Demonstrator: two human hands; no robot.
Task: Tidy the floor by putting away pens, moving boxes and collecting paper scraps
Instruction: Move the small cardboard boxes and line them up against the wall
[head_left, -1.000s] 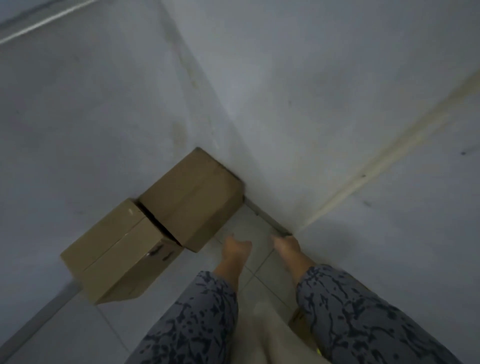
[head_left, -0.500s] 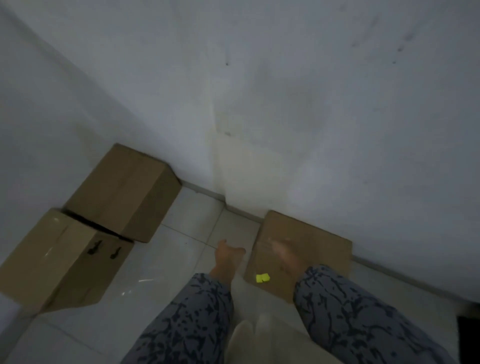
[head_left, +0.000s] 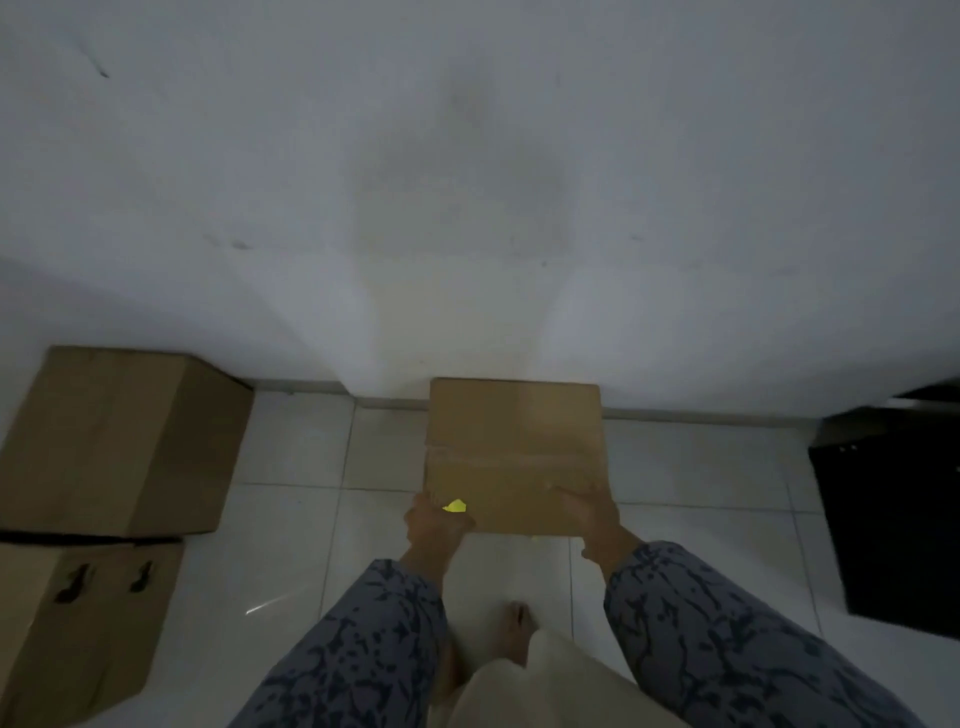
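A brown cardboard box (head_left: 514, 447) stands on the white tiled floor against the wall, straight ahead of me. My left hand (head_left: 435, 526) grips its near left corner and my right hand (head_left: 592, 512) grips its near right corner. A small yellow paper scrap (head_left: 455, 505) lies on the box top, right by my left fingers. Both forearms wear dark patterned sleeves.
Two more cardboard boxes sit at the left, one (head_left: 114, 441) by the wall and one (head_left: 78, 623) nearer with black marks on its side. A black object (head_left: 898, 519) stands at the right. My bare foot (head_left: 514, 631) is on the tiles below the box.
The view swung right from the corner and the two left boxes to face the third box. Both hands have come onto its near corners.
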